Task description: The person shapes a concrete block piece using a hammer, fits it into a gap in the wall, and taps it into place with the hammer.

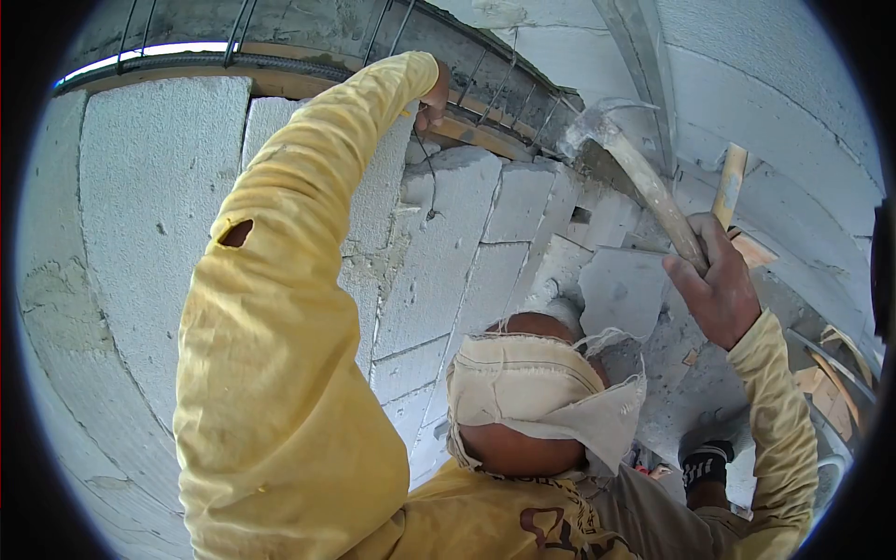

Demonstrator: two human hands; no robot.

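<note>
My right hand is closed round the wooden handle of a hammer, its metal head raised towards the upper right. My left hand reaches up to the top edge of the pale block wall, beside a wooden board and steel bars. Its fingers are curled and partly hidden by the yellow sleeve; what they hold cannot be made out. A thin dark wire hangs just below them against the blocks.
Rebar with upright stirrups runs along the wall top. A wooden stick stands behind my right hand. Frayed white cloth with bare skin around it fills the lower middle. A foot in a dark striped sock shows lower right, near debris.
</note>
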